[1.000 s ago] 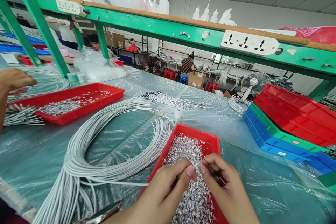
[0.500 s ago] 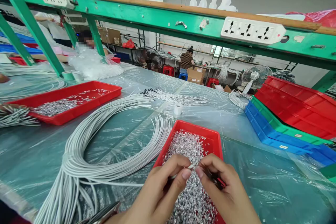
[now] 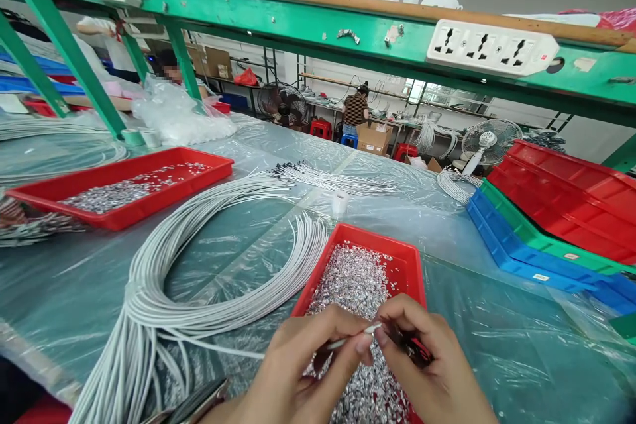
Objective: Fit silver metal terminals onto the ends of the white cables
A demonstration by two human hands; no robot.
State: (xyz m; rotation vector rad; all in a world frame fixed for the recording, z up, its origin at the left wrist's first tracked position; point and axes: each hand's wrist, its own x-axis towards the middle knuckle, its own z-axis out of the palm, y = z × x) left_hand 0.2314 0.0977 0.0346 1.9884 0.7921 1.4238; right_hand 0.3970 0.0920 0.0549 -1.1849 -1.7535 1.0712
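Note:
My left hand [image 3: 303,368] pinches the end of a thin grey-white cable [image 3: 342,342] between thumb and forefinger. My right hand [image 3: 430,361] meets it fingertip to fingertip and is closed on a tiny piece that I cannot make out. Both hands hover over a red tray [image 3: 407,258] heaped with small silvery metal terminals [image 3: 355,281]. The held cable runs left to a large looped bundle of grey-white cables [image 3: 199,258] lying on the plastic-covered table.
A second red tray [image 3: 196,175] with terminals sits at the left. Stacked red, green and blue trays [image 3: 546,225] stand at the right. A green shelf frame [image 3: 298,20] with power strips crosses overhead. A small tape roll [image 3: 340,202] lies mid-table. A person works in the background.
The view has tilted down a little and my hands sit lower in the frame. Another person's hand at the far left has gone out of view. My pinch on the cable end is unchanged.

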